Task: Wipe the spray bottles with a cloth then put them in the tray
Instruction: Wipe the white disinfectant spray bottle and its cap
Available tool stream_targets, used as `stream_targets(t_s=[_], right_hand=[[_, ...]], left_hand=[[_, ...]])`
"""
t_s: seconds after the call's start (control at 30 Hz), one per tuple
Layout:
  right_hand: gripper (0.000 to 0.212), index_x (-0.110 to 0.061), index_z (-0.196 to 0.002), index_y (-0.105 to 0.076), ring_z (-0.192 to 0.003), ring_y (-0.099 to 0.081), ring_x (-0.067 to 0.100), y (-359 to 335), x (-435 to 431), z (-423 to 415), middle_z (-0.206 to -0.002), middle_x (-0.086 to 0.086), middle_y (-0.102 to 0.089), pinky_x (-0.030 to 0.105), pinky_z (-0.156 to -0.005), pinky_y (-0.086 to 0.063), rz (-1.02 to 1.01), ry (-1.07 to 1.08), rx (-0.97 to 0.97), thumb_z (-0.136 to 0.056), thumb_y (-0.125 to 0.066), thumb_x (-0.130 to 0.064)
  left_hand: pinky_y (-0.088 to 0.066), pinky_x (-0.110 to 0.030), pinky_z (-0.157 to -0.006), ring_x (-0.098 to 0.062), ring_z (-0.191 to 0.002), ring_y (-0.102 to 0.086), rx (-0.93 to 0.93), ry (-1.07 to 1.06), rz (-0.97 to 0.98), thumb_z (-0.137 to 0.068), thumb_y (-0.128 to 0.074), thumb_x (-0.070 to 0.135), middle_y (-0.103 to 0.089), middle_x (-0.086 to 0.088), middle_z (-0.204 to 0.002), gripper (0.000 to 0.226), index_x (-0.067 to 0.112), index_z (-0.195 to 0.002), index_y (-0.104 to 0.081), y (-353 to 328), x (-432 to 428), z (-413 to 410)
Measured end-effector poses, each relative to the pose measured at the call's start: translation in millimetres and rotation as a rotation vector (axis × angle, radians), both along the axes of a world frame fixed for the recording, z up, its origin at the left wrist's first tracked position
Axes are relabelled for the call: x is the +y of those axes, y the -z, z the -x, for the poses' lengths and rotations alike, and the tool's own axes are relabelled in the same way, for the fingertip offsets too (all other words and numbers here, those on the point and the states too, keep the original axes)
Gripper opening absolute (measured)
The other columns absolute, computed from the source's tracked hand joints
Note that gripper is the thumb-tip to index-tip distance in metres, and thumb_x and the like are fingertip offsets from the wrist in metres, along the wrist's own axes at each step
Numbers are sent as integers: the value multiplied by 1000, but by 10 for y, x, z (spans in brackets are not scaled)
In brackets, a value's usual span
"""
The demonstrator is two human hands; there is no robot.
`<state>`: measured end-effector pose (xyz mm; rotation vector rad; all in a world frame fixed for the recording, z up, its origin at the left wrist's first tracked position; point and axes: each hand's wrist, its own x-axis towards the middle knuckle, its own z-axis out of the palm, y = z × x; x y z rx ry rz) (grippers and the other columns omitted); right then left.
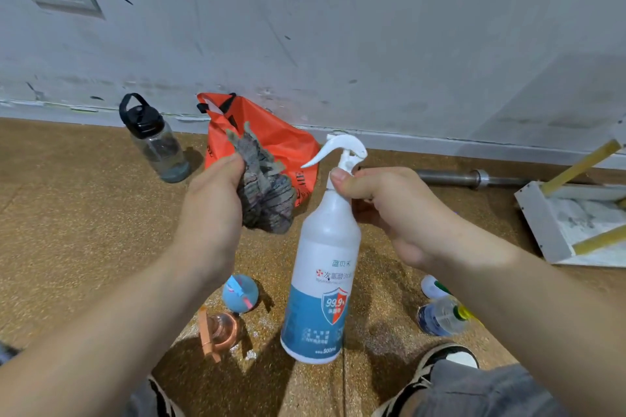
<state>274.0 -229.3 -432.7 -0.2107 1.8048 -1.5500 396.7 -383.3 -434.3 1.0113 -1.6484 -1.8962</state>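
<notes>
Your right hand [399,210] pinches the bottle [321,281] at its neck with thumb and curled fingers, keeping it upright between your knees. Your left hand [210,210] clutches the bunched cloth [266,193] just beside it, not touching the plastic. Wiping looks barely begun, if at all. The tray [542,223], well off to your right, shows no bottle in its visible part. Several small bottles [240,293] wait on the floor. Rightward the way looks open, though two lie near your right shoe.

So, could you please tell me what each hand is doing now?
Left hand: grips the cloth.
Right hand: holds the spray bottle by its neck.
</notes>
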Motion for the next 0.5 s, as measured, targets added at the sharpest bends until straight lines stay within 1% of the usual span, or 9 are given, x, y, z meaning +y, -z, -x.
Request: stream_targets(t_s=[0.07,0.1,0.13,0.2,0.27,0.3,0.33,0.4,0.5], right_hand=[[19,-7,-88,-74,-69,-61,16,-9,-13,0,-76,2,-70,32,-76,-47,-19,10,-9,-89,-78,-26],[17,-10,-86,-74,-69,-63,14,-19,-18,-3,-76,1,-71,31,-73,-48,-26,17,-9,-89,-78,-26],[15,-12,-83,-73,-69,-64,13,-8,-22,-1,-76,0,-72,30,-71,-49,-29,22,-5,-89,-77,-24],[10,-10,-80,-70,-70,-65,15,27,-31,-22,-77,3,-73,29,-67,-53,-44,40,13,-88,-75,-14],[7,-3,-85,-72,-74,-69,20,57,-36,-54,-83,10,-76,30,-67,-58,-86,41,73,-82,-71,-9],[11,-4,-87,-73,-75,-71,18,69,-36,-72,-83,8,-77,30,-69,-60,-94,44,105,-81,-74,-13],[13,-7,-85,-72,-72,-70,13,71,-31,-92,-79,2,-75,27,-67,-59,-89,49,136,-83,-79,-17],[17,-14,-79,-70,-65,-65,5,62,-14,-125,-70,-6,-71,24,-64,-55,-82,39,249,-86,-82,-24],[12,-19,-86,-74,-63,-62,3,21,-2,-168,-71,-7,-73,26,-65,-53,-92,-50,397,-86,-82,-28]], left_hand=[[-51,-15,-81,11,-87,-67,21,70,211,-108,-41,12,-76,22,-92,36,14,-101,-76,17,92,-22],[-46,-9,-73,13,-80,-63,47,114,257,-110,-39,10,-72,24,-85,34,9,-101,-72,53,171,-39],[-44,-7,-68,11,-75,-61,76,185,269,-111,-39,11,-69,21,-79,31,7,-101,-68,71,274,-66],[-50,-18,-71,2,-74,-62,113,306,275,-110,-49,22,-69,16,-80,20,14,-103,-65,144,446,-116],[-57,-35,-81,-13,-85,-70,99,365,318,-102,-63,30,-75,8,-91,6,26,-106,-64,246,495,-121],[-58,-35,-83,-14,-88,-72,79,368,348,-98,-69,28,-75,6,-95,11,28,-107,-62,300,476,-112],[-58,-29,-84,-10,-89,-71,75,357,367,-96,-73,21,-75,7,-97,18,28,-108,-61,330,456,-95],[-56,-23,-83,-6,-93,-71,76,357,298,-92,-75,9,-75,5,-101,28,22,-112,-59,338,422,-66],[-55,-30,-84,-11,-94,-72,32,456,156,-95,-69,16,-77,1,-100,19,22,-113,-66,334,333,-21]])
